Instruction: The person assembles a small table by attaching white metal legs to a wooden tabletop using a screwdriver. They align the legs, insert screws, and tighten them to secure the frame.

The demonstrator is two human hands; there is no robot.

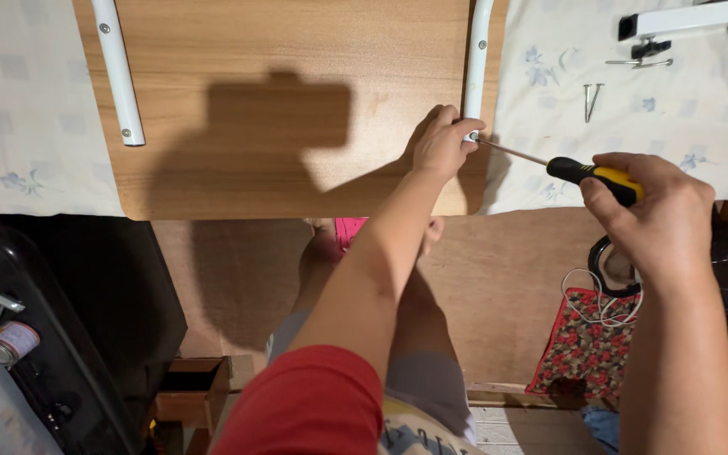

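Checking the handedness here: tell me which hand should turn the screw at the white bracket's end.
Right, probably. The right hand already grips the screwdriver, its tip at the white bracket end, while the left hand pinches there, steadying it.

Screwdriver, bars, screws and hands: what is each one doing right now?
Screwdriver: held, tip at the right bar's end.
Right bar: lying on the board, end pinched.
Left bar: flat on the board, untouched.
Loose screws: lying on the cloth.
Left hand: pinching the bar's end.
Right hand: gripping the screwdriver handle.
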